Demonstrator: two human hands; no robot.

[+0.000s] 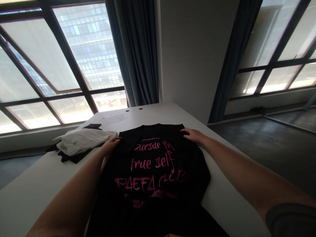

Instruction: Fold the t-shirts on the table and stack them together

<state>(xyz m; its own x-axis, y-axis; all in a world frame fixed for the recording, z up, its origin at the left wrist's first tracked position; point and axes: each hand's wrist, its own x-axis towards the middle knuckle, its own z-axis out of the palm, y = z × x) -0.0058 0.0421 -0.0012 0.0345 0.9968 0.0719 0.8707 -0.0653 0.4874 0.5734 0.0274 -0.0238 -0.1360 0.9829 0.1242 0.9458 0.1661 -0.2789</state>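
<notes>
A black shirt (153, 164) with pink lettering lies spread on the white table, its upper edge turned away from me. Its lower part runs out of view toward my body and is dark. My left hand (112, 144) is at the shirt's upper left corner, fingers closed on the cloth edge. At the upper right corner, my right hand (194, 135) holds the fabric between its fingers and thumb. The dark cloth partly hides the fingertips of both hands.
White and black garments (84, 141) lie heaped left of the shirt. Behind them are papers (115, 118) on the white table (158, 113), which has two round holes near its far end. A wall pillar (190, 59), curtains (137, 49) and windows stand beyond.
</notes>
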